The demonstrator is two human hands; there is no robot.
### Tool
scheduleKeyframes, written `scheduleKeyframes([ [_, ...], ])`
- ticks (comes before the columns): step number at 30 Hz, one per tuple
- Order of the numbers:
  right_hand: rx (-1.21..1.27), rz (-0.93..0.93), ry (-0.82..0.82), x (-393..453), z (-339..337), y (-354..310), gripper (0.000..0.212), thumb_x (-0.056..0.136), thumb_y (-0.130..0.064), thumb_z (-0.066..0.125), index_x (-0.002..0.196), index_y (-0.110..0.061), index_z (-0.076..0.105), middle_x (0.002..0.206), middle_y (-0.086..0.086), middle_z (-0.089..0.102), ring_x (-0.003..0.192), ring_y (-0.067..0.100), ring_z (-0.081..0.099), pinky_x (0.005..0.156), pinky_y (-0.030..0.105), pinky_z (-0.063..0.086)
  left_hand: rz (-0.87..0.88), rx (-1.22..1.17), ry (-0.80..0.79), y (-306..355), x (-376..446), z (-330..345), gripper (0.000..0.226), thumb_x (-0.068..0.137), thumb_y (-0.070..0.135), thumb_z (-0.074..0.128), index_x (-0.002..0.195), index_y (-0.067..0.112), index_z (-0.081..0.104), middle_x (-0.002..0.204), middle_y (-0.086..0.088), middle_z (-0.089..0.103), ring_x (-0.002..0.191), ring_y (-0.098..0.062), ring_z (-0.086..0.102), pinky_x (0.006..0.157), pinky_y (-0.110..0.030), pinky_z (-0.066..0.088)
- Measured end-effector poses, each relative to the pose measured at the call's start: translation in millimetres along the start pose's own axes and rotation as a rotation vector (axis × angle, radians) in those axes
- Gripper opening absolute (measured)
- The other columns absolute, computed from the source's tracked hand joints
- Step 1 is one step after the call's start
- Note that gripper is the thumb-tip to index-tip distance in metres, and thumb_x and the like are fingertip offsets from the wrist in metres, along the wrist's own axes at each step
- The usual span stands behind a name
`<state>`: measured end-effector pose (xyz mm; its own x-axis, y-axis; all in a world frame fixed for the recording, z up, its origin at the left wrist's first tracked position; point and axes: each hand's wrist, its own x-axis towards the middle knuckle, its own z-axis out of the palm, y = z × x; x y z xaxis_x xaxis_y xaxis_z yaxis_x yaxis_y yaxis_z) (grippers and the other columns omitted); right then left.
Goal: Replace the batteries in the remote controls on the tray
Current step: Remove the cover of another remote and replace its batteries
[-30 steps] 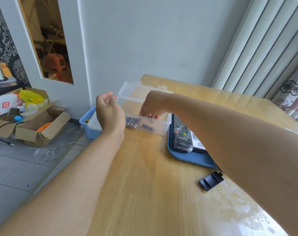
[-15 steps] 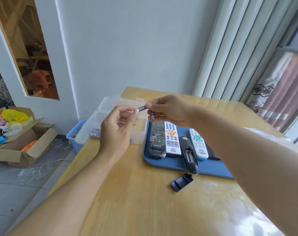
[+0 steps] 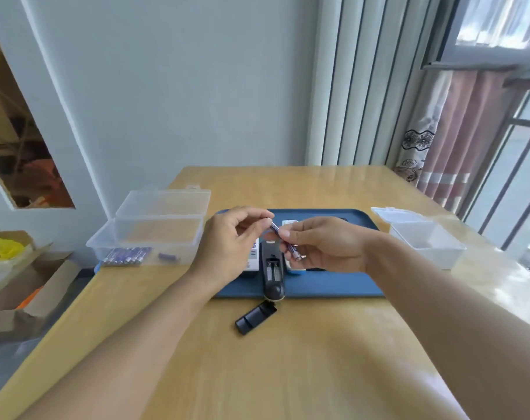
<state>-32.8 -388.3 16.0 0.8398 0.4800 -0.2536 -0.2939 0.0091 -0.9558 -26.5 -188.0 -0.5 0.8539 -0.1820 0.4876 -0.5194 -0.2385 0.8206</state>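
At the middle of the frame I see my left hand (image 3: 230, 241) and right hand (image 3: 324, 245) meeting above the dark blue plastic tray (image 3: 327, 286), which sits on the light wooden table (image 3: 257, 359). The right hand's fingers are curled round two slim purple batteries: it pinches the upper battery (image 3: 275, 228) together with the left thumb and forefinger at its far tip, while the lower battery (image 3: 295, 252) pokes out under the right fingers. Directly below the hands, the black remote control (image 3: 272, 275) lies face down on the tray with its battery bay uncovered, white remotes partly hidden on either side. Its black battery cover (image 3: 255, 317) rests on the table just in front of the tray. At the left, a clear lidded plastic box (image 3: 154, 234) holds more purple batteries (image 3: 125, 256); at the right stands a second translucent box (image 3: 424, 237).
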Motion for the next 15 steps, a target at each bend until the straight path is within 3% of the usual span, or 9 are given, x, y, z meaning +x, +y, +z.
scheduleKeyframes([
  [3, 0.109, -0.004, 0.036, -4.8, -10.2, 10.9, 0.031, 0.101, -0.014, 0.055, 0.125, 0.004, 0.065, 0.080, 0.003, 0.058, 0.068, 0.012, 0.052, 0.070, 0.021, 0.052, -0.007, 0.089, -0.031, 1.2, 4.3, 13.7, 0.013, 0.094, 0.018, 0.072, 0.103, 0.020, 0.079, 0.088, 0.011, 0.073, 0.075, -0.003, 0.067, 0.071, -0.015, 0.049],
  [6, 0.277, -0.042, 0.057, -6.8, -18.0, 19.5, 0.026, 0.101, -0.012, 0.054, 0.118, 0.001, 0.069, 0.085, 0.005, 0.057, 0.071, 0.012, 0.051, 0.071, 0.021, 0.054, -0.183, 0.270, 0.020, 6.2, 3.0, 14.3, 0.024, 0.096, 0.035, 0.066, 0.116, 0.024, 0.074, 0.092, 0.010, 0.071, 0.088, -0.017, 0.067, 0.082, -0.028, 0.053],
  [9, 0.430, -0.100, 0.069, -13.2, -25.2, 20.7, 0.021, 0.100, -0.013, 0.055, 0.109, -0.001, 0.070, 0.085, 0.007, 0.058, 0.068, 0.013, 0.057, 0.069, 0.022, 0.056, -0.364, 0.695, -0.086, 21.7, -8.9, 15.5, 0.037, 0.091, 0.056, 0.062, 0.109, 0.024, 0.057, 0.100, 0.007, 0.062, 0.096, -0.022, 0.061, 0.080, -0.034, 0.047],
  [11, 0.466, -0.111, 0.076, -15.7, -27.0, 19.7, 0.020, 0.102, -0.014, 0.054, 0.108, -0.003, 0.069, 0.083, 0.005, 0.058, 0.065, 0.012, 0.055, 0.062, 0.020, 0.053, -0.414, 0.937, -0.189, 30.8, -19.2, 21.4, 0.058, 0.086, 0.068, 0.060, 0.115, 0.021, 0.047, 0.111, 0.003, 0.061, 0.103, -0.026, 0.061, 0.075, -0.034, 0.042],
  [15, 0.421, -0.108, 0.044, -19.8, -28.6, 22.2, 0.021, 0.103, -0.016, 0.052, 0.113, -0.005, 0.067, 0.084, 0.002, 0.058, 0.061, 0.008, 0.043, 0.048, 0.016, 0.034, -0.433, 1.132, -0.232, 32.1, -29.7, 37.6, 0.074, 0.089, 0.072, 0.052, 0.130, 0.012, 0.035, 0.125, -0.006, 0.066, 0.113, -0.030, 0.064, 0.075, -0.035, 0.039],
])
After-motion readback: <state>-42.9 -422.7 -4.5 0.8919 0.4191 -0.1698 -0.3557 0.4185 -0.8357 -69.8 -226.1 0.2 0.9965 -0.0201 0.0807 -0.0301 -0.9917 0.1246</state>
